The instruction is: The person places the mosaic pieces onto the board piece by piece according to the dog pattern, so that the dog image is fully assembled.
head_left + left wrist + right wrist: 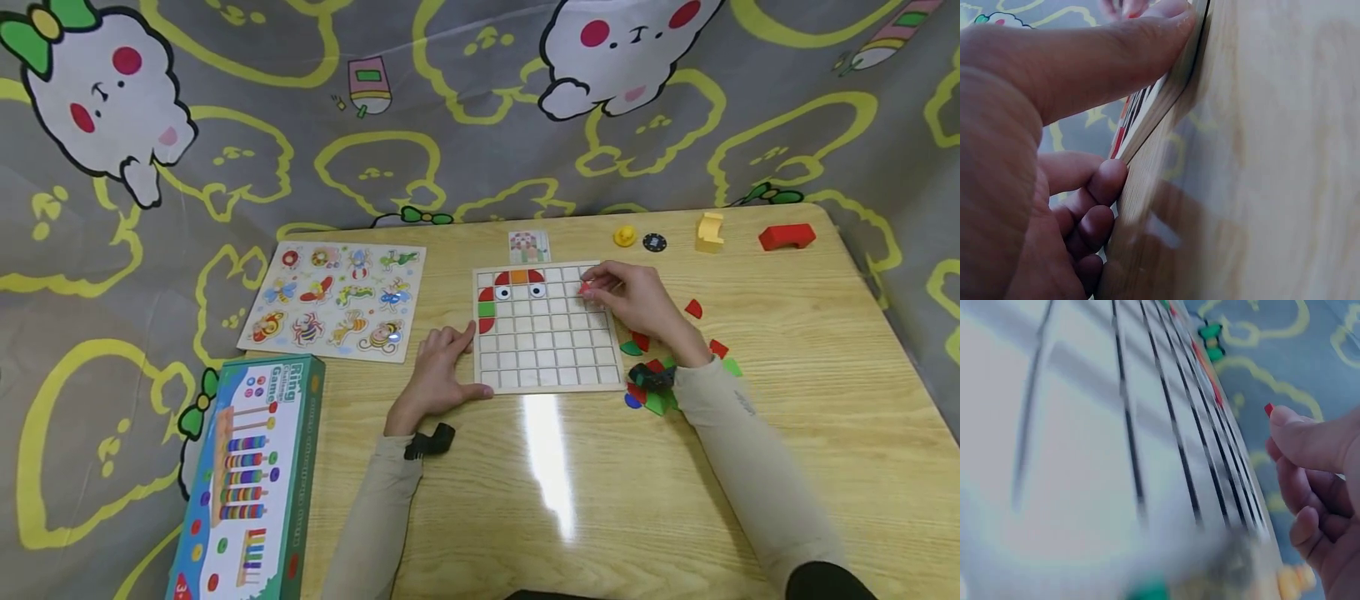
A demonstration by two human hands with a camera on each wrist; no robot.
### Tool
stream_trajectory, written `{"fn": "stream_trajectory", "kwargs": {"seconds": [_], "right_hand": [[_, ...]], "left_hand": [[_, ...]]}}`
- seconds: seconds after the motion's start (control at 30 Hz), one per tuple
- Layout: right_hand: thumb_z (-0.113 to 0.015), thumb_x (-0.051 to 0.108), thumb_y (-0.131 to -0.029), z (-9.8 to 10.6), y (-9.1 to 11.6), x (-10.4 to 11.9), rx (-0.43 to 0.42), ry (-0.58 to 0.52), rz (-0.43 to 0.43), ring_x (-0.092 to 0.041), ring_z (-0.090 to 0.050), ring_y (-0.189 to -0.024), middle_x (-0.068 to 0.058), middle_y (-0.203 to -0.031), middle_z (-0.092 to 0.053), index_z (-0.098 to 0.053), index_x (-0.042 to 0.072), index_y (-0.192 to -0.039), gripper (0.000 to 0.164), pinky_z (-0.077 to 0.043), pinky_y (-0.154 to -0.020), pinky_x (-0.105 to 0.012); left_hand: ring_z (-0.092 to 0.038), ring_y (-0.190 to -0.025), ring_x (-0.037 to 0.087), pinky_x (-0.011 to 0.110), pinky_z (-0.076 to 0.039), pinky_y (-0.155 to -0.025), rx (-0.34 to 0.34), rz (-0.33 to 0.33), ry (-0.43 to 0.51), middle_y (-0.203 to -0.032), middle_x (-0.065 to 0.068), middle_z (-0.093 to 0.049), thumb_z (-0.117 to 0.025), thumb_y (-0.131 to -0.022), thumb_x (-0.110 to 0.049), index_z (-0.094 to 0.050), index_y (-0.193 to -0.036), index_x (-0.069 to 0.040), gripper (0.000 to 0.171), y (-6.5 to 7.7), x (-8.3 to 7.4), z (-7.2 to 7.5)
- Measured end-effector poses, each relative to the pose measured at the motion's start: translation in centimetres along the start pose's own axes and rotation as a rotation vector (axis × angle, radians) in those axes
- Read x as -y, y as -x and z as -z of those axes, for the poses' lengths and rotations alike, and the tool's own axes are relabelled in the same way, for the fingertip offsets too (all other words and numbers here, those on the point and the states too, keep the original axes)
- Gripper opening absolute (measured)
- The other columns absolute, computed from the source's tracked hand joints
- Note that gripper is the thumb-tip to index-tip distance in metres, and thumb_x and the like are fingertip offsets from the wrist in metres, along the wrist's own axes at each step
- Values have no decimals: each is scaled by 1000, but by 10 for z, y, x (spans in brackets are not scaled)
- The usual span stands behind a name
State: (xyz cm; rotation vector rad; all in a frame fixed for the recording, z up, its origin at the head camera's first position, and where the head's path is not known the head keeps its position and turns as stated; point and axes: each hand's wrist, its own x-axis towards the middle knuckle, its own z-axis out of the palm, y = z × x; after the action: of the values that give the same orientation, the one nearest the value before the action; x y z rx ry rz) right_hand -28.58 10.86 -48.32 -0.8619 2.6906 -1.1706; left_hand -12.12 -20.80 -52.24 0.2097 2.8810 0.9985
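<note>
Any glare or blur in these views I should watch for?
Head: a bright glare streak on the table, just below the grid board, whose squares read clearly; left wrist: rather dim, with soft reflections on the table; right wrist: the near board is washed out, a green patch at the bottom edge is badly blurred, while the red piece looks sharper.

The table (615,500) bears a grid board (547,342) and insect puzzle (333,300).

Long beige sleeves (757,475), faint dark marking (745,404) on the right, black wrist bands (430,443), bare hands (437,372)
</note>
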Motion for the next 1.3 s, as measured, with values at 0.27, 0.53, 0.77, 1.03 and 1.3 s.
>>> {"fn": "stream_trajectory", "kwargs": {"seconds": [0.27,0.53,0.77,1.03,1.3], "right_hand": [[-74,25,-90,-44,-40,24,84,-101,48,-13,-62,-76,0,-90,-70,-73,14,-108,21,-48,-67,-23],[-73,23,-91,-60,-57,42,166,46,82,-14,-59,-72,0,-83,-66,-70,11,-104,18,-47,-69,-33],[-75,23,-89,-67,-62,42,194,126,112,-14,-54,-66,1,-76,-62,-73,12,-100,15,-44,-64,-34],[-76,21,-88,-67,-64,39,208,117,128,-15,-53,-66,1,-75,-61,-76,13,-102,16,-43,-64,-34],[-79,23,-85,-62,-63,37,183,130,142,-14,-54,-70,1,-82,-64,-78,15,-103,20,-43,-64,-33]], "left_hand": [[-37,-102,17,38,-30,-92,-8,-8,9,-110,-3,-47,-87,-66,-55,-28,-157,-16,115,0,4,0],[-36,-102,17,37,-29,-91,-7,-1,-1,-109,-3,-46,-86,-67,-55,-27,-157,-17,114,0,3,0],[-36,-102,18,36,-29,-91,-2,-2,-12,-109,-2,-45,-86,-68,-54,-27,-157,-15,113,0,4,1],[-36,-101,18,36,-29,-90,2,1,-10,-109,-2,-45,-86,-68,-54,-28,-157,-15,113,0,3,2],[-36,-101,18,37,-29,-90,-3,1,0,-109,-2,-46,-86,-67,-54,-28,-157,-15,114,0,1,2]]}}
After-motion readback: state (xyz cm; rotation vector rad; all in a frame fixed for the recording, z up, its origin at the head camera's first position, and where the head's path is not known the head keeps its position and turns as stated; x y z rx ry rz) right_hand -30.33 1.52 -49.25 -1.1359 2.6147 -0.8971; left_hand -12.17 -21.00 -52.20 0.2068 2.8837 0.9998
